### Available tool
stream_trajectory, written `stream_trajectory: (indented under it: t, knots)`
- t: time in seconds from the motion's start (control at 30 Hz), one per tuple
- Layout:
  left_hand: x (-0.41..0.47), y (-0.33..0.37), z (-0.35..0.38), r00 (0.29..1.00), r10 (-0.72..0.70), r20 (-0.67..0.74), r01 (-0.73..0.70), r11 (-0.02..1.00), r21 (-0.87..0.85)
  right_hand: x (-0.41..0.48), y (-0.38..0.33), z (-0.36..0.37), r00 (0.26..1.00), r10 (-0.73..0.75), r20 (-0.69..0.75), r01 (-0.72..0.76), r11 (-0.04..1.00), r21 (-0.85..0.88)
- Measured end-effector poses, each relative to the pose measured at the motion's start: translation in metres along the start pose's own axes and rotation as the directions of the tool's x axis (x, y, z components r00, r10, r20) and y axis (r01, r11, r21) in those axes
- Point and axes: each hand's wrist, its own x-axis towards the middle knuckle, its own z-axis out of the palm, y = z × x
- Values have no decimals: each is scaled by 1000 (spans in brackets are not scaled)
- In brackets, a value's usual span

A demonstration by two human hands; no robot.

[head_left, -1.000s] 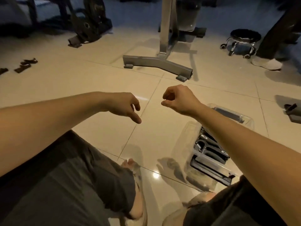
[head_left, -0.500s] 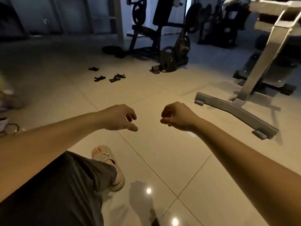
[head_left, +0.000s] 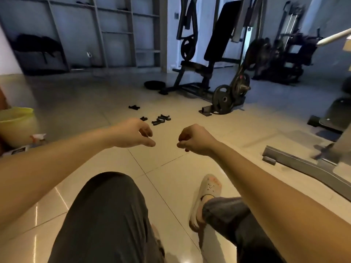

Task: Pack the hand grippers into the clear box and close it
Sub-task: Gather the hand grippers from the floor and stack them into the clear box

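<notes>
- Hand grippers [head_left: 161,119] lie scattered on the floor [head_left: 95,103] at 12 o'clock, beyond both hands; clear box not in view.
- Left hand [head_left: 135,134]: fingers relaxed, empty.
- Right hand [head_left: 193,139]: fingers curled in, empty; both probably free for pickup.

We see glossy, smooth floor tiles [head_left: 171,168], w/ light glints at 6 o'clock. At 12 the hand grippers [head_left: 160,120] look matt black, material unclear. At 3, machine base [head_left: 303,166]: grey metal, dull finish. Our trousers [head_left: 106,215]: dark matt cloth. Our slipper [head_left: 209,186]: pale, rubbery-looking. At 9, bin [head_left: 17,126]: yellow plastic, semi-clear.
</notes>
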Motion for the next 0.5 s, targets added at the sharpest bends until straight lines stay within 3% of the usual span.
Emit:
stream_trajectory:
  t: [0.17, 0.4, 0.5]
  knots:
    - [85, -30, -34, 1000, 5, -29, -3, 997, 83, 104, 9, -1, 1000, 5, 12, -5, 1000, 7]
    - [200, -102, -50, 995, -63, -76, 66, 997, 40, 267, 11, 20, 997, 0, 80, 3, 999, -36]
    - [241, -149, -57, 990, -101, -96, 115, 981, 154, 338, 9, 33, 992, 11, 122, -3, 998, -65]
